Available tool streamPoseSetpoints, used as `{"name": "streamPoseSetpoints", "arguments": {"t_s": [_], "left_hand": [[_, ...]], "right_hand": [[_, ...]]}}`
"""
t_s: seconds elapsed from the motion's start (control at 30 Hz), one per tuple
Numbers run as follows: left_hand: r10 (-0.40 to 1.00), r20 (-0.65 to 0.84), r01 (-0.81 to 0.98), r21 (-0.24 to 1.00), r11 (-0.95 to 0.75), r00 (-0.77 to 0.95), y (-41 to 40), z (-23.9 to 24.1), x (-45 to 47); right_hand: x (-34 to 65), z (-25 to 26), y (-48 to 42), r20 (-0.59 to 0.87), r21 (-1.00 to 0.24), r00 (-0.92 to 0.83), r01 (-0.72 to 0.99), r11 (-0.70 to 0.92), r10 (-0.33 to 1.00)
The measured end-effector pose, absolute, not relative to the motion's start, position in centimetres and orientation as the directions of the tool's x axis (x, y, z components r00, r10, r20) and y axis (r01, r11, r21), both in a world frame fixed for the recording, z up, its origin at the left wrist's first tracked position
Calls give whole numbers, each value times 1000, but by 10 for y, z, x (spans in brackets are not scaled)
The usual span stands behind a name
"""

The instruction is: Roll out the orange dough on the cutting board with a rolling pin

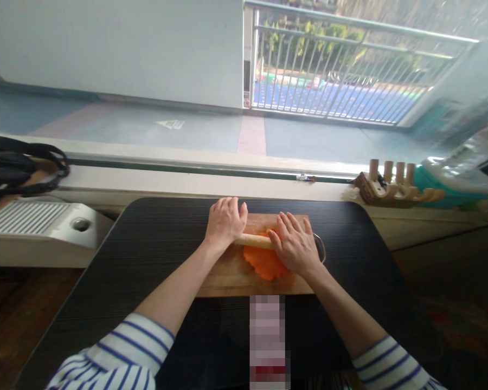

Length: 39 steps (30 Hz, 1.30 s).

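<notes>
A pale wooden rolling pin [254,240] lies across a flattened sheet of orange dough [266,264] with a ragged edge. Under the dough is a wooden cutting board [223,276], with a metal loop handle [323,249] at its right end. My left hand [226,221] is closed over the left end of the pin, beyond the dough's edge. Stretched out and spread, my right hand [296,242] rests palm down over the pin's right part, hiding that end and some of the dough.
The board rests on a dark table [154,233] with rounded corners. Behind it runs a window sill [166,182]. A rack with wooden pegs [390,187] and a teal container [433,184] stand at right. A black bag [16,165] and a white unit [61,230] are at left.
</notes>
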State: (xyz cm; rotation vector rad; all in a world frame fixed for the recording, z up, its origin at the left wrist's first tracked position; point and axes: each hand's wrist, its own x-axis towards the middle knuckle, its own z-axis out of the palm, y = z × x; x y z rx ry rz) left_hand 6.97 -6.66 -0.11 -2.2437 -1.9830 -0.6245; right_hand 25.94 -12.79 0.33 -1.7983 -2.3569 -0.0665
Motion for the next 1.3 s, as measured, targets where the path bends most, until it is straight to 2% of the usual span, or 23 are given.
{"name": "streamPoseSetpoints", "arguments": {"t_s": [0.17,0.37,0.7,1.03,1.3], "left_hand": [[940,334,971,197,-137,65,-114,-3,66],[935,339,967,185,-176,105,-152,-6,68],[960,274,976,185,-118,64,-105,-10,63],[943,315,966,194,-173,106,-60,-5,68],[939,326,978,134,-160,109,-93,-11,64]], "right_hand": [[262,1,-150,221,-61,-332,934,353,917],[271,-3,-163,209,-64,-402,904,423,891],[261,3,-149,193,-71,-345,929,364,918],[252,4,-149,194,-92,-255,957,276,947],[257,2,-154,207,-148,-266,943,298,942]]}}
